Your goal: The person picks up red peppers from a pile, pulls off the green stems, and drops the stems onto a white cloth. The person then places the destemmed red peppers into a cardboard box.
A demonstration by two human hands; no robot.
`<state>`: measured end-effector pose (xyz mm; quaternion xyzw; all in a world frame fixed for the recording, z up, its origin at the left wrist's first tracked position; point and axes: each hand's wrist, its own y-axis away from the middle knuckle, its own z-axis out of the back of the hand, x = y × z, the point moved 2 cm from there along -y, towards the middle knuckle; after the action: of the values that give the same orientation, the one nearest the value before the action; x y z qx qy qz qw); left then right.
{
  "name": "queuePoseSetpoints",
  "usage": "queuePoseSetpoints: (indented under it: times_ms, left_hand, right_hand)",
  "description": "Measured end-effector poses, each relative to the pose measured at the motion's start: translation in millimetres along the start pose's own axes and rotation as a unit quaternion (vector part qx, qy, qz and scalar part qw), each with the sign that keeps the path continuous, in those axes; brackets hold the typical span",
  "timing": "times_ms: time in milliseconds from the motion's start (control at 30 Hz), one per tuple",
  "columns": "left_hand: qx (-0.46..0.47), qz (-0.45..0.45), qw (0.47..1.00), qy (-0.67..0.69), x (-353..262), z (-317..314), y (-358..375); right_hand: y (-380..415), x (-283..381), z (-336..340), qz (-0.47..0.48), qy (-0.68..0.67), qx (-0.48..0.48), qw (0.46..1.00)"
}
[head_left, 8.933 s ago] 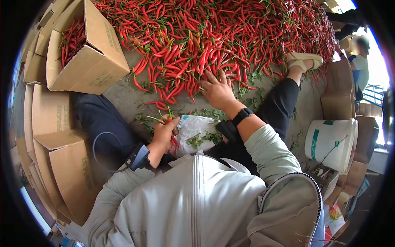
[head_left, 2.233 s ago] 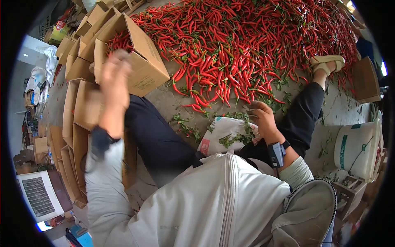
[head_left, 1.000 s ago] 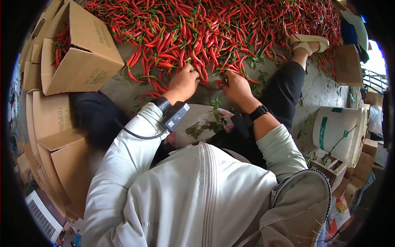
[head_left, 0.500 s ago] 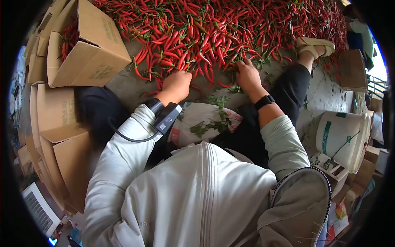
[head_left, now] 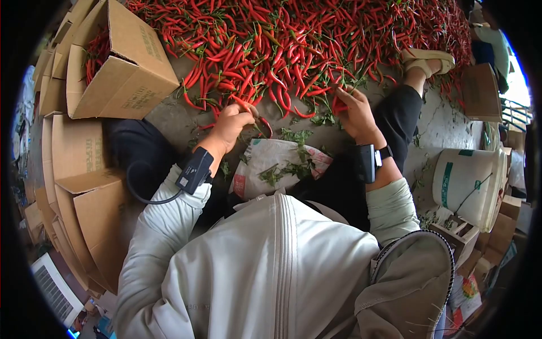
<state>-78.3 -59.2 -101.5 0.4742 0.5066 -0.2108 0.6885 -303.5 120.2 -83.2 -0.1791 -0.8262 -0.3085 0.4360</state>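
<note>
A wide heap of red chili peppers (head_left: 293,39) with green stems covers the floor in front of me. My left hand (head_left: 228,127) is at the heap's near edge, its fingers closed on red chili peppers (head_left: 266,129), one hanging toward the cloth. Over to the right, my right hand (head_left: 357,114) has its fingers closed around a red chili pepper (head_left: 338,105), partly hidden by the hand. Between my legs lies a white cloth sack (head_left: 257,161) with green leaves (head_left: 288,171) scattered on it.
An open cardboard box (head_left: 121,85) with chilies inside stands at the left, beside more cartons (head_left: 93,220). On the right are a white bucket (head_left: 460,183), a wooden crate (head_left: 460,240) and a brown box (head_left: 480,93). Another person (head_left: 497,45) is at the far right edge.
Both hands have drawn back slightly from the heap toward me and turned, so chili peppers now show in their fingers. The heap's near edge looks nearly the same.
</note>
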Motion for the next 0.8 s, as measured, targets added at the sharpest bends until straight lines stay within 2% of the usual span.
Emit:
queuePoseSetpoints:
  times_ms: [33, 67, 100, 200, 400, 533, 567, 600, 633, 667, 700, 733, 767, 800]
  left_hand:
    - [0.031, 0.011, 0.986, 0.163, 1.2, -2.0, 5.7]
    - [0.061, 0.021, 0.945, 0.322, 1.1, -4.5, 11.1]
    - [0.074, 0.012, 0.931, 0.356, 2.8, -6.4, 14.0]
    - [0.102, 0.009, 0.9, 0.424, 2.5, -11.6, 21.5]
    - [0.079, 0.013, 0.912, 0.402, 4.0, -15.2, 23.1]
    - [0.051, 0.032, 0.93, 0.362, 9.7, -15.5, 13.4]
    - [0.001, -0.007, 0.977, 0.212, 10.1, -16.2, 8.8]
    - [-0.047, -0.044, 0.996, 0.057, 9.5, -16.0, 5.4]
    - [-0.042, -0.036, 0.993, -0.1, 9.3, -14.1, 3.1]
    - [-0.042, -0.034, 0.993, -0.101, 2.4, -15.9, 4.7]
    - [-0.037, -0.076, 0.966, -0.243, -8.0, -20.4, 6.7]
    - [-0.031, -0.116, 0.918, -0.379, -13.3, -23.7, 7.5]
    - [-0.02, -0.182, 0.902, -0.392, -11.6, -25.2, 4.3]
    - [-0.019, -0.18, 0.901, -0.393, -8.6, -25.4, 2.0]
  right_hand:
    - [0.4, -4.1, 3.2, 0.001, 0.001, 0.0, 1.0]
    - [1.6, -7.6, 1.2, -0.034, -0.083, 0.044, 0.995]
    - [3.2, -9.6, -0.7, -0.069, -0.166, 0.088, 0.98]
    - [14.2, -4.3, -18.5, -0.097, -0.197, 0.084, 0.972]
    - [19.1, -3.6, -29.2, -0.143, -0.225, 0.074, 0.961]
    - [6.4, -19.7, -12.6, -0.083, -0.164, 0.074, 0.98]
    - [4.6, -20.3, -12.4, -0.057, 0.04, 0.043, 0.997]
    - [3.4, -21.5, -12.6, -0.03, 0.241, 0.01, 0.97]
    - [1.8, -26.0, -15.6, -0.033, 0.24, 0.01, 0.97]
    - [-0.6, -30.6, -21.8, 0.027, 0.415, 0.031, 0.909]
    - [-2.8, -37.0, -27.9, 0.087, 0.573, 0.052, 0.813]
    - [-4.7, -43.6, -31.3, 0.142, 0.709, 0.07, 0.687]
    - [-6.4, -48.8, -33.2, 0.143, 0.746, 0.083, 0.645]
    - [-7.7, -51.5, -33.8, 0.142, 0.745, 0.083, 0.647]
